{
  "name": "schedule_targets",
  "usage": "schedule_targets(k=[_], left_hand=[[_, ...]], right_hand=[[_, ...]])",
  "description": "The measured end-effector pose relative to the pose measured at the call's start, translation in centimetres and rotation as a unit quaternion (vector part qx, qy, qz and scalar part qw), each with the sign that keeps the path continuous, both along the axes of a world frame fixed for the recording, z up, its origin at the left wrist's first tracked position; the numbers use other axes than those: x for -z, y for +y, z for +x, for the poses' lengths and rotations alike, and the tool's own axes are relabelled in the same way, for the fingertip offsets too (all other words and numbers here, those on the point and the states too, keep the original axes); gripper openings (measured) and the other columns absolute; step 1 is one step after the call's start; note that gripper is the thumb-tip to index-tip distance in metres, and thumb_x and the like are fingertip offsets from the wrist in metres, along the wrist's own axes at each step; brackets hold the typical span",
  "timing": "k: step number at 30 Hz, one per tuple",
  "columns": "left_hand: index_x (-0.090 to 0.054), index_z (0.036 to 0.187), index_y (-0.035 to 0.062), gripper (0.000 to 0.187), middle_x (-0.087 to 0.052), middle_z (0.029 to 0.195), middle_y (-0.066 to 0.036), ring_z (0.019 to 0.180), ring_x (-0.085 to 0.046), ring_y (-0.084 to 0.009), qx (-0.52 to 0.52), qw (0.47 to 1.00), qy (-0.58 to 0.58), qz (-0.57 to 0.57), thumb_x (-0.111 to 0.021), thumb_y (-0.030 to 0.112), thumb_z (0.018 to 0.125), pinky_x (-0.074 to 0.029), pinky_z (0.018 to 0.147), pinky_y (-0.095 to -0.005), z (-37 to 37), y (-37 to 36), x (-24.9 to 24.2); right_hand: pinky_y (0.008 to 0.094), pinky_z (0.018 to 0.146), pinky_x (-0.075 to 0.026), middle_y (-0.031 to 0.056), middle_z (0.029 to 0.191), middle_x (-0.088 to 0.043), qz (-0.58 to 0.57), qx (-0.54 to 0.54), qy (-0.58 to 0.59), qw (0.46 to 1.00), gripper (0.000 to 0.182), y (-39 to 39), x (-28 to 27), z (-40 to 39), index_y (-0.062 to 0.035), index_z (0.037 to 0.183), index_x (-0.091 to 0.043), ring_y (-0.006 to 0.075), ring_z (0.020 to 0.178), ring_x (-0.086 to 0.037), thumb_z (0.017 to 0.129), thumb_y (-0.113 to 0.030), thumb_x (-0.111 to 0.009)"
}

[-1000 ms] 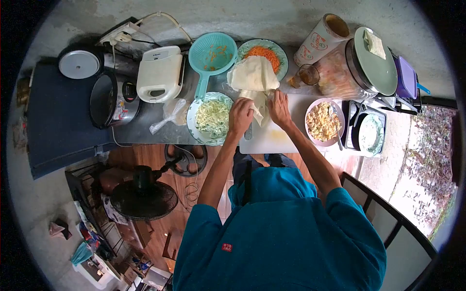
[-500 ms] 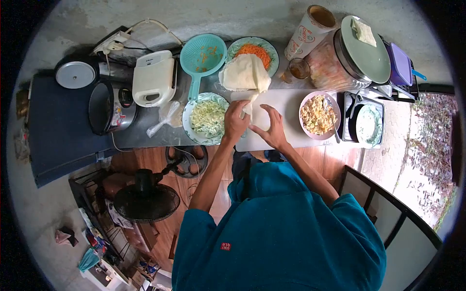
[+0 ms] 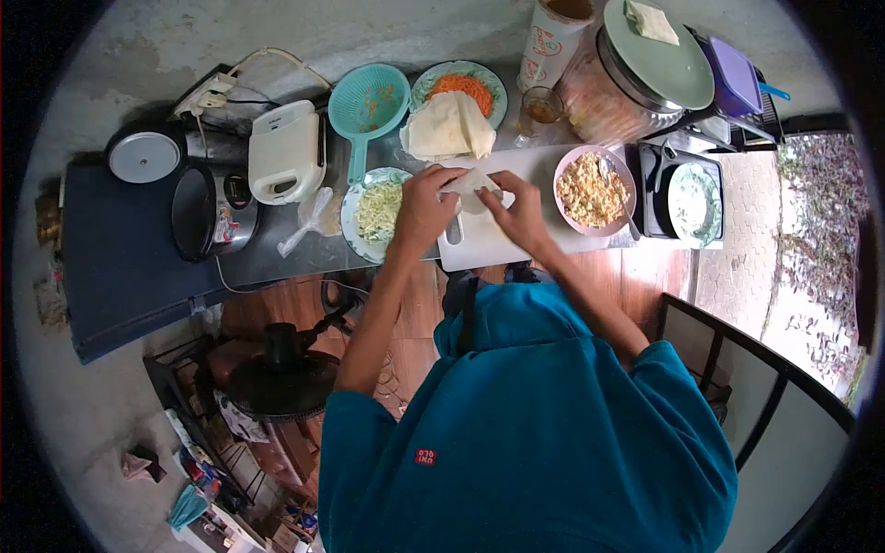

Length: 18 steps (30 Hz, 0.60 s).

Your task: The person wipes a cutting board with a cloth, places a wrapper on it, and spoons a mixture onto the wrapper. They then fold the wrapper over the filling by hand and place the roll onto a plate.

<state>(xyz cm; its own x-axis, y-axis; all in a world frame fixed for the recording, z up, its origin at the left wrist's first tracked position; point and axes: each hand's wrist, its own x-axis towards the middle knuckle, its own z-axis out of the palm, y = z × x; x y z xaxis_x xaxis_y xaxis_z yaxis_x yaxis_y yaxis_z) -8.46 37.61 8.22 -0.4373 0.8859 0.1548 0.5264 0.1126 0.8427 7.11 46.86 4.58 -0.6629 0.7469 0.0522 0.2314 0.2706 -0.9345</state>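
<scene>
Between my hands a thin pale wrapper sheet point(image 3: 473, 182) is held up over the white cutting board point(image 3: 498, 241). My left hand point(image 3: 427, 205) pinches its left side, and my right hand point(image 3: 518, 210) pinches its right side. Just beyond, a stack of pale wrappers point(image 3: 444, 126) rests partly over the plate of shredded carrot point(image 3: 464, 90). Beside my left hand is a plate of shredded cabbage point(image 3: 379, 212). A pink bowl of chopped filling point(image 3: 593, 191) with a spoon stands right of my right hand.
A teal colander point(image 3: 369, 100), a white sandwich maker point(image 3: 287, 152) and a black pot point(image 3: 195, 207) stand on the left. Farther right are a glass point(image 3: 540, 111), a green plate point(image 3: 659, 55) holding a folded wrapper, and a tray with a patterned bowl point(image 3: 694, 203).
The wrapper sheet has come away from the stack and is now held between both hands. My right hand has closed on it. The camera view has shifted slightly.
</scene>
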Motion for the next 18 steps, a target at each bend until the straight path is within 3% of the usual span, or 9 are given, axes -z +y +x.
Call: schedule_targets(k=[1, 4, 6, 7, 9, 12, 15, 18], left_hand=[[-0.070, 0.103, -0.0027, 0.029, -0.069, 0.095, -0.017, 0.085, -0.068, -0.0331, 0.041, 0.998, -0.033, -0.021, -0.063, -0.003, 0.075, -0.053, 0.077, -0.0357, -0.6, -0.2, -0.4], [-0.071, 0.102, -0.0029, 0.028, -0.073, 0.091, -0.012, 0.081, -0.067, -0.0157, 0.101, 0.982, -0.092, -0.129, -0.066, -0.006, 0.075, -0.053, 0.074, -0.0295, -2.6, -0.3, -3.4], [-0.072, 0.097, -0.0030, 0.018, -0.072, 0.084, -0.008, 0.077, -0.062, -0.0087, 0.127, 0.970, -0.125, -0.166, -0.069, -0.003, 0.079, -0.051, 0.071, -0.0262, -3.7, 0.2, -4.3], [-0.071, 0.091, -0.0034, 0.013, -0.067, 0.077, -0.002, 0.071, -0.055, -0.0060, 0.151, 0.974, -0.108, -0.128, -0.070, 0.008, 0.086, -0.046, 0.064, -0.0246, -4.3, 0.4, -4.1], [-0.070, 0.086, -0.0028, 0.025, -0.059, 0.071, 0.005, 0.066, -0.046, -0.0038, 0.145, 0.967, -0.176, -0.113, -0.068, 0.021, 0.092, -0.039, 0.059, -0.0241, -5.1, 1.0, -3.9], [-0.069, 0.084, -0.0024, 0.034, -0.052, 0.068, 0.008, 0.065, -0.039, -0.0028, 0.118, 0.963, -0.235, -0.063, -0.066, 0.029, 0.095, -0.033, 0.055, -0.0240, -4.7, 1.9, -3.4], [-0.069, 0.084, -0.0035, 0.031, -0.052, 0.068, 0.007, 0.064, -0.039, -0.0031, 0.100, 0.969, -0.217, -0.060, -0.067, 0.026, 0.094, -0.034, 0.056, -0.0235, -4.7, 2.6, -2.6], [-0.070, 0.089, -0.0042, 0.028, -0.057, 0.069, 0.005, 0.065, -0.043, -0.0031, 0.074, 0.978, -0.175, -0.084, -0.068, 0.023, 0.093, -0.037, 0.057, -0.0232, -4.6, 2.6, -1.4]], right_hand=[[0.0343, 0.077, -0.055, 0.0192, 0.094, -0.070, -0.011, -0.052, 0.028, 0.998, 0.023, 1.2, -0.8, 0.6, 0.0068, 0.101, -0.067, 0.0272, 0.085, -0.071, 0.085, -0.009, -0.069], [0.0334, 0.082, -0.055, 0.0169, 0.092, -0.071, -0.013, -0.184, 0.003, 0.983, 0.023, 5.0, -4.6, 2.5, 0.0052, 0.103, -0.068, 0.0225, 0.086, -0.070, 0.081, -0.002, -0.067], [0.0320, 0.075, -0.051, 0.0084, 0.085, -0.070, -0.015, -0.194, -0.041, 0.980, 0.022, 7.0, -6.6, 3.1, 0.0041, 0.100, -0.070, 0.0141, 0.082, -0.064, 0.087, -0.014, -0.069], [0.0309, 0.070, -0.050, 0.0064, 0.081, -0.069, -0.007, -0.198, -0.075, 0.977, 0.025, 7.9, -7.6, 3.1, 0.0043, 0.097, -0.070, 0.0119, 0.079, -0.062, 0.089, -0.019, -0.070], [0.0291, 0.065, -0.048, 0.0044, 0.078, -0.067, -0.037, -0.191, -0.054, 0.979, 0.029, 9.3, -8.6, 3.0, 0.0043, 0.095, -0.071, 0.0098, 0.074, -0.060, 0.090, -0.024, -0.070], [0.0257, 0.059, -0.044, 0.0017, 0.073, -0.065, -0.085, -0.178, -0.035, 0.980, 0.034, 10.7, -9.0, 2.7, 0.0044, 0.092, -0.071, 0.0066, 0.067, -0.055, 0.091, -0.030, -0.070], [0.0245, 0.054, -0.039, -0.0019, 0.067, -0.060, -0.084, -0.168, -0.061, 0.980, 0.036, 11.7, -8.5, 2.6, 0.0038, 0.089, -0.071, 0.0042, 0.062, -0.050, 0.092, -0.032, -0.069], [0.0294, 0.059, -0.042, 0.0009, 0.068, -0.060, -0.034, -0.179, -0.087, 0.979, 0.038, 11.9, -6.6, 2.9, 0.0035, 0.083, -0.068, 0.0082, 0.066, -0.049, 0.091, -0.034, -0.069]])
